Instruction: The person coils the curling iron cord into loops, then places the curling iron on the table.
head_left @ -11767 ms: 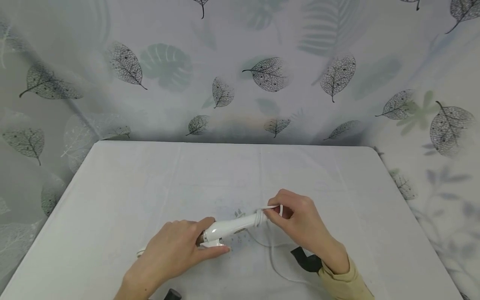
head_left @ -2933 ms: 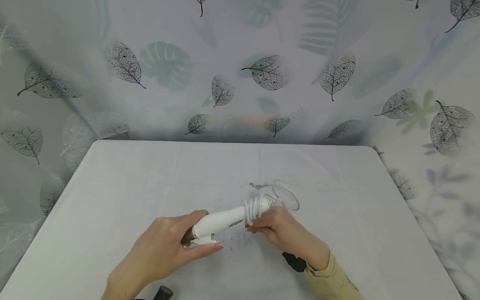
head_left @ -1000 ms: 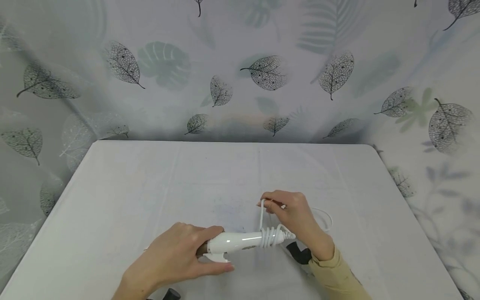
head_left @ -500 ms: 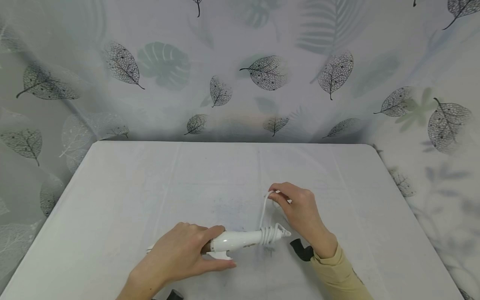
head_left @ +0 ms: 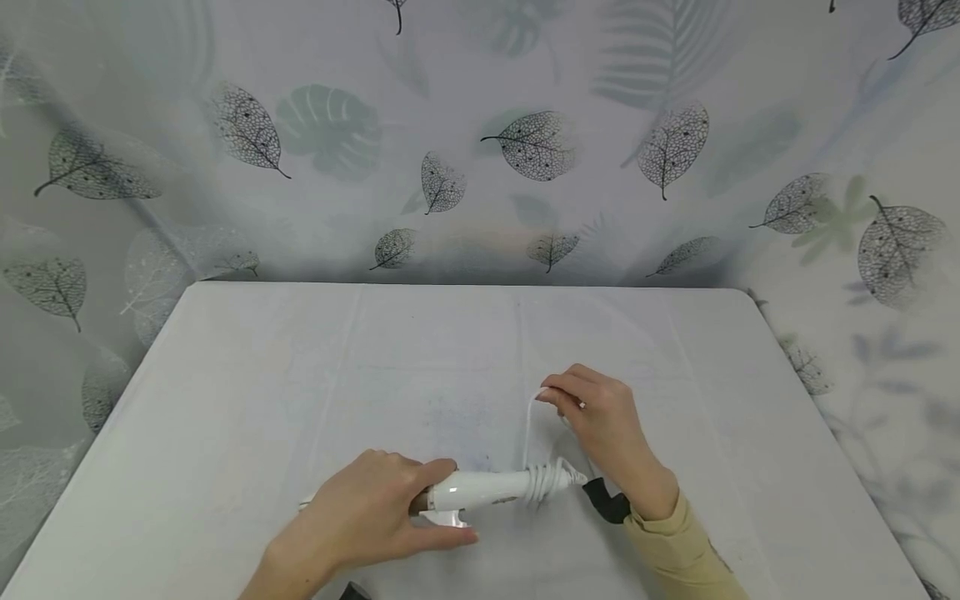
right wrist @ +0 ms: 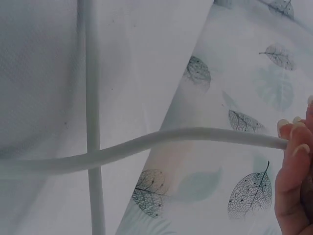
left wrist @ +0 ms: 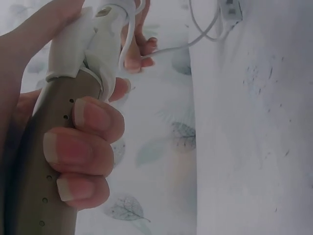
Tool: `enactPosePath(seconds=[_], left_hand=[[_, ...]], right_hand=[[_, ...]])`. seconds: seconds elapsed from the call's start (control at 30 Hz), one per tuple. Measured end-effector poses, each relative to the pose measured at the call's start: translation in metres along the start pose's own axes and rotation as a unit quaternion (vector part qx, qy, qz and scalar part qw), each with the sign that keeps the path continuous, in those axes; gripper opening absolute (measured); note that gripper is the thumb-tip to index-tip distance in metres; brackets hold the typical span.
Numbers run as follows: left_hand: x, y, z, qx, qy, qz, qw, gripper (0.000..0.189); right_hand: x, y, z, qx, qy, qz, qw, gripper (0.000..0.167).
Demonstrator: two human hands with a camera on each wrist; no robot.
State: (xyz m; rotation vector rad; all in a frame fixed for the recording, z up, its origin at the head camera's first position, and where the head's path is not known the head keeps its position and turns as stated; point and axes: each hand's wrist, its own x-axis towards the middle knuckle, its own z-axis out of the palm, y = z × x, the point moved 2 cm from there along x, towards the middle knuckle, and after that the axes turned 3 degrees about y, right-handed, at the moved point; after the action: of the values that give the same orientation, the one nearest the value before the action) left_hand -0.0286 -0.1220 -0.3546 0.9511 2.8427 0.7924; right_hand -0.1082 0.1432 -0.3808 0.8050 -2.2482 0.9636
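A white-handled curling iron (head_left: pixel 483 489) lies across my front, its lever pointing down. My left hand (head_left: pixel 367 510) grips its brown barrel (left wrist: pixel 29 161); in the left wrist view several fingers curl round the perforated barrel. White cord (head_left: pixel 545 481) is wound in several turns about the handle's right end. From these turns a stretch of cord rises to my right hand (head_left: pixel 606 414), whose thumb and fingertips pinch it above and right of the handle. The right wrist view shows the pinched cord (right wrist: pixel 205 133) crossing another length of it. The plug (left wrist: pixel 231 11) hangs in the left wrist view.
The white-covered table (head_left: pixel 300 358) spreads beneath both hands, with a leaf-print curtain (head_left: pixel 480 125) behind and at its sides. A black curved piece (head_left: pixel 606 502) sits by my right wrist, and another black piece (head_left: pixel 354 592) shows at the bottom edge.
More turns of cord circle the handle than in the oldest frame. Over the last second my right hand has drawn the cord up and right; the curling iron has shifted slightly right.
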Motion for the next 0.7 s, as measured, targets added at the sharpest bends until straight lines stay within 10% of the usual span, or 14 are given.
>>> enactPosePath(seconds=[0.7], left_hand=[[0.002,-0.009,0.004,0.113,0.047,-0.110,0.9863,0.053]], right_hand=[[0.005,-0.022,-0.008,0.056,0.014,-0.051,0.9970,0.016]])
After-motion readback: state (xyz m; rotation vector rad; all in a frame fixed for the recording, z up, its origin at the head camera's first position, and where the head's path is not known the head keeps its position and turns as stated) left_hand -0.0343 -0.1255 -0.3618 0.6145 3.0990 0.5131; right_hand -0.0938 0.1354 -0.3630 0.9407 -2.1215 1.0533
